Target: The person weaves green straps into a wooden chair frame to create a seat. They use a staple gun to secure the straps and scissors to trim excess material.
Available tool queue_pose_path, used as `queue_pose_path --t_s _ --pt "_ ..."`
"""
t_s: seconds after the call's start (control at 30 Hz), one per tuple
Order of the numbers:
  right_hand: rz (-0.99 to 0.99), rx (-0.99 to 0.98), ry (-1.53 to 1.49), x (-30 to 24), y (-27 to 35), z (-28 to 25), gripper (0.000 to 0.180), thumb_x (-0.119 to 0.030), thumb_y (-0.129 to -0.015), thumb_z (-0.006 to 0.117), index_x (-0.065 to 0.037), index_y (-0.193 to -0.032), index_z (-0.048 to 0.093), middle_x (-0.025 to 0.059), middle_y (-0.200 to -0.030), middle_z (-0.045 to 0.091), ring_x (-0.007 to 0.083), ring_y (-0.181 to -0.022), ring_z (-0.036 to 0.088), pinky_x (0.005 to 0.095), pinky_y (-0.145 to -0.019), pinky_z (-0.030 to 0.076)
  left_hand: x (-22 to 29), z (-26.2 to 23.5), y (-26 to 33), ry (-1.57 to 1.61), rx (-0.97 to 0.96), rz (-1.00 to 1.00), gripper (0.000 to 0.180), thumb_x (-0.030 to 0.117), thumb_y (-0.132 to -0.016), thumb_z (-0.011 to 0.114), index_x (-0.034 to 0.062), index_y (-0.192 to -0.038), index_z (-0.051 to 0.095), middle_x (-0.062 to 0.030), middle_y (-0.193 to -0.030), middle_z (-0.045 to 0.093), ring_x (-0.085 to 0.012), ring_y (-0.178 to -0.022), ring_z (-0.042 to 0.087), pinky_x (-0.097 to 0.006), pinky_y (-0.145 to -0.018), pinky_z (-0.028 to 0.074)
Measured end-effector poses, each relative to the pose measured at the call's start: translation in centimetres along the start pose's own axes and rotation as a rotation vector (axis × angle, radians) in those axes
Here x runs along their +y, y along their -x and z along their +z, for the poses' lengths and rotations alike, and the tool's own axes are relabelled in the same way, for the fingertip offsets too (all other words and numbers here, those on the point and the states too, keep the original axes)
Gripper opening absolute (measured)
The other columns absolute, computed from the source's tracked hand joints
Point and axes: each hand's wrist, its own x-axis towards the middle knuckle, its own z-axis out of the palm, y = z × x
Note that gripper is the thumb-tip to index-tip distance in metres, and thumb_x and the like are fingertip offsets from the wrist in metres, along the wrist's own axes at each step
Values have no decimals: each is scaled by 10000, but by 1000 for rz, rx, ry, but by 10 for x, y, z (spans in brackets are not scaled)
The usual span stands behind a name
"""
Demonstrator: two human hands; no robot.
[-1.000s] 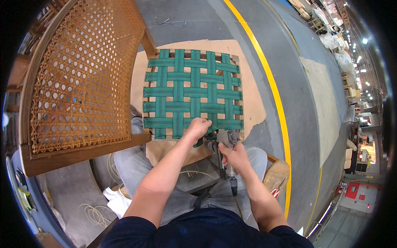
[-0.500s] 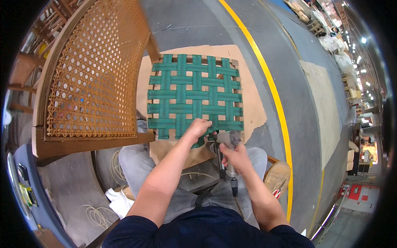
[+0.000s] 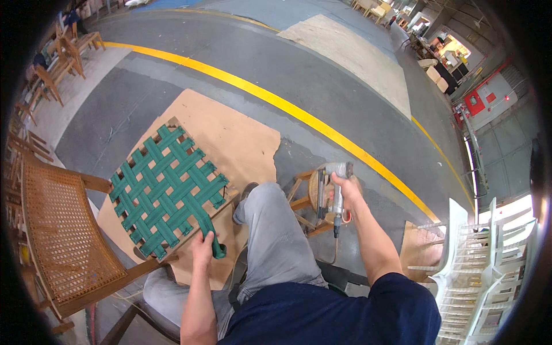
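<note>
A wooden chair with a seat of woven green webbing and a cane back stands in front of me to the left. At the near edge of the seat, my left hand is closed on a loose webbing strap. The strap's free end curls down beside my fingers. My right hand grips a grey staple gun, off to the right of the chair. An air hose hangs from the gun's lower end. Behind the gun is a small wooden stool, partly hidden by it.
A brown cardboard sheet lies under the chair. Beyond it, a yellow line crosses the grey floor. White plastic chairs are stacked at the right. Wooden chair frames stand at the far left.
My view has turned to the right. The staple gun, in my right hand, has moved away from the seat edge toward the stool. My left hand still holds the webbing strap.
</note>
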Motion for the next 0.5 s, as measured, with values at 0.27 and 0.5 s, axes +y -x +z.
queue_pose_path --t_s 0.27,0.5 --pt "196 -155 -162 57 -70 -54 447 -498 -1002 693 -82 -1164 658 70 -904 691 202 -728 655 415 -684 566 1 8 37 342 -55 -289 262 221 -1072 644 23 -1243 655 -112 -1037 761 -222 -922 743 -392 -801 617" --pt "-151 212 1035 53 -63 -56 624 -549 -875 752 35 -1093 777 281 -1050 767 409 -1041 747 472 -944 554 35 -1 41 403 -68 -243 298 255 -1086 617 4 -1243 651 -123 -1073 755 -235 -977 741 -400 -872 614"
